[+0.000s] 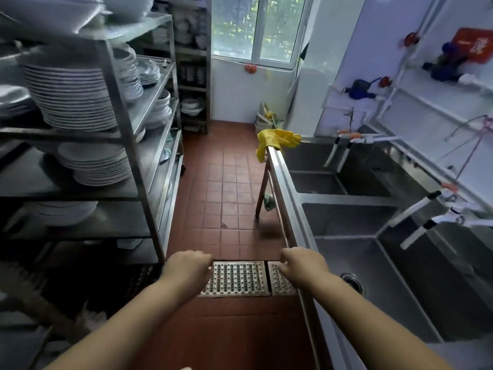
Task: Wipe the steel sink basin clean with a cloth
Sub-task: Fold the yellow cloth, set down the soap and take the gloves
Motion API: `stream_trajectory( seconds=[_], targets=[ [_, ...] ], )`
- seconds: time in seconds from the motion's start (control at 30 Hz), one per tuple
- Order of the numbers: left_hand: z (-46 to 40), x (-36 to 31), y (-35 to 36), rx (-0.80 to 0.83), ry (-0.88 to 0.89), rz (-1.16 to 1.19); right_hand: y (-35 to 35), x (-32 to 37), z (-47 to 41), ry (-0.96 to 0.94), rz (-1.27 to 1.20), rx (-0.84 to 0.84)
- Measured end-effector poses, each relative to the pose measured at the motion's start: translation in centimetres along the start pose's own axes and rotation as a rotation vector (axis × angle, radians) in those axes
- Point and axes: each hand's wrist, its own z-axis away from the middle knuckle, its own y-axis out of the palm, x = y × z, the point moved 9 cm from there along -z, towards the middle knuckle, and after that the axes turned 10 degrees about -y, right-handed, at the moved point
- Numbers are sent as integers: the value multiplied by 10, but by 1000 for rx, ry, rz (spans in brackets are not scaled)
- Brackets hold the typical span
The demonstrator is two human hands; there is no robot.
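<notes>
A long steel sink unit runs along the right wall. Its nearest basin (384, 297) has a round drain (353, 283) in its floor. Two more basins (346, 214) lie beyond it. My left hand (188, 267) is stretched out over the red floor, fingers curled under, holding nothing. My right hand (301, 264) hovers by the sink's front rim (301, 231), fingers also curled and empty. A greenish cloth (269, 202) hangs low under the sink's front edge, farther along. Yellow rubber gloves (277, 140) are draped over the far end of the rim.
Steel shelving (149, 145) stacked with white plates (72, 97) lines the left side. A perforated metal floor drain grate (236, 279) lies below my hands. White taps (416, 209) reach over the basins. The red tiled aisle (226, 188) leads to a window.
</notes>
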Motion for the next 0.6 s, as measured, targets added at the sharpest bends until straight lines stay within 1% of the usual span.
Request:
stream_trajectory(
  seconds=[0.1,0.2,0.3,0.43,0.6],
  targets=[
    [-63,27,-7,16,19,3,-14,3,-63,23,15,7],
    [-127,47,-17,14,53,-2,-30,1,-118,45,-9,-28],
    [-185,52,-21,26,94,14,-35,-13,-157,75,-35,-31],
    [-254,40,-11,73,162,-13,-29,-52,-199,141,-57,4],
    [-356,25,-6,75,203,-23,-24,-124,-264,240,-108,16]
  ],
)
